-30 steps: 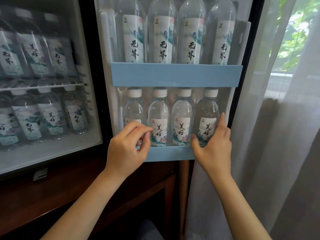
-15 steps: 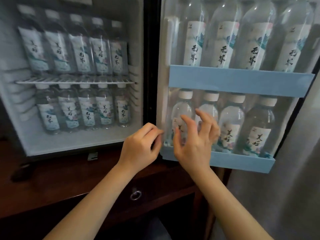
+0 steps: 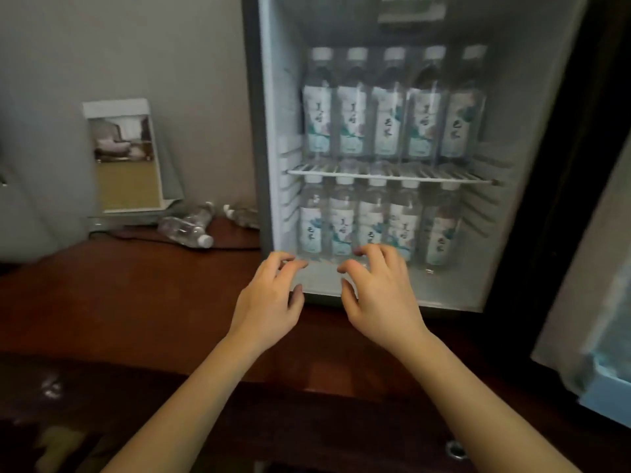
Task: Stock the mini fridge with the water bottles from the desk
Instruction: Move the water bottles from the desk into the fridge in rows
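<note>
The left hand (image 3: 269,298) and right hand (image 3: 380,295) hover empty, fingers loosely curled, before the open fridge (image 3: 273,131). Spare bottles (image 3: 186,228) lie on the desk (image 3: 136,295) at ten o'clock.

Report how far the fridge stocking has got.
Done: the fridge shows an upper row and a lower row of five bottles each. In hand: nothing. The left hand and right hand are empty, fingers loosely curled, at the fridge's front edge. Left: at least two on the desk, a lying bottle and a second bottle by the fridge.
</note>
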The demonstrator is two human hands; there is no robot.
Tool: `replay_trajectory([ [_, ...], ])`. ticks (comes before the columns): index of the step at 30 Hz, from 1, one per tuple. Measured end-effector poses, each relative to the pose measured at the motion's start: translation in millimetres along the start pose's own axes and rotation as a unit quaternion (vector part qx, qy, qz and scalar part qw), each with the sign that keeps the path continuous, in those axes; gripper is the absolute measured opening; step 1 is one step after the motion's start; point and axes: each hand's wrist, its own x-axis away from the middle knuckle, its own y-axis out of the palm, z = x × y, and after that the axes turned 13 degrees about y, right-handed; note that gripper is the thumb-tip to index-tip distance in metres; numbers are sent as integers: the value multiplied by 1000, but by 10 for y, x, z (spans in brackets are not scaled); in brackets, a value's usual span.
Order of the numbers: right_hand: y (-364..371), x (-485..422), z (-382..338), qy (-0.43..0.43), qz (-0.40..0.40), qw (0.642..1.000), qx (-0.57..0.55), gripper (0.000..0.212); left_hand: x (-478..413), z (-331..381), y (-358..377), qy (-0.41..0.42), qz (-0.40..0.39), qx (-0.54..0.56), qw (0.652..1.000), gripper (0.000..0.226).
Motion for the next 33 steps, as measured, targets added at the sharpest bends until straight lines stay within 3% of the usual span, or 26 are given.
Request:
replay_trajectory([
  [5, 561, -251, -594, -57, -165, 983, -53, 24, 332, -732, -200, -82, -20, -39, 996, 36],
  [10, 1103, -536, -1170, -34, -242, 961, -133, 22, 548, -1417, -276, -180, -49, -35, 982, 41],
  [15, 1718, -1019, -1680, -11, -314, 947, -69, 30, 379, -2088, -67, -312, -61, 14, 948, 49],
  [18, 2060, -1271, -1898, 44, -361, 931, -21, 41, 199, -2462, 86, -359, -29, 57, 931, 49],
  [22, 2538, -1440, -2106, 123, -349, 929, 17, 60, 261, -2732, 194, -343, 21, 12, 939, 44],
  [26, 3014, -1694, -2294, 122, -286, 950, 9, 66, 372, -2832, 190, -283, 70, -69, 954, 38],
  [33, 3334, -1901, -2290, 70, -262, 962, 9, 31, 355, -2821, 215, -293, 54, -72, 952, 41],
])
